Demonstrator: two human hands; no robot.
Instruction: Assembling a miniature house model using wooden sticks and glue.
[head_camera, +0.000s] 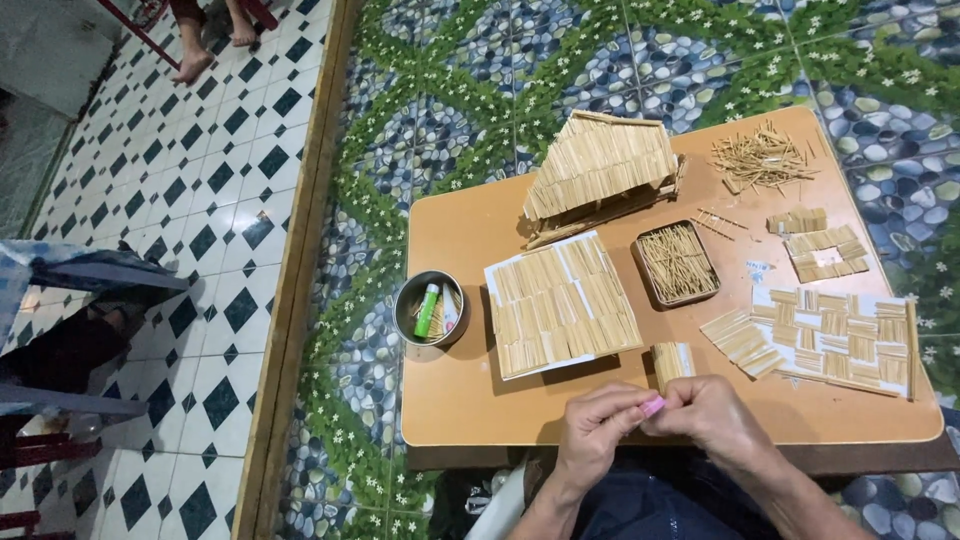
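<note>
My left hand (592, 428) and my right hand (712, 416) meet at the near edge of a low brown table (455, 400), both pinching a small pink object (652, 406) between the fingertips. Just beyond them lies a small bundle of short sticks (671, 359). A white card covered with rows of stick tiles (560, 303) lies in the middle. To the right is another card partly covered with stick tiles (835, 340). A stick-built model roof (600, 170) stands at the far side.
A rectangular tin of loose sticks (677, 263) sits right of centre. A round tin (430, 309) holds a green tube at the table's left edge. A loose stick pile (762, 157) lies far right. Another person's bare feet (215, 45) stand on checkered floor at far left.
</note>
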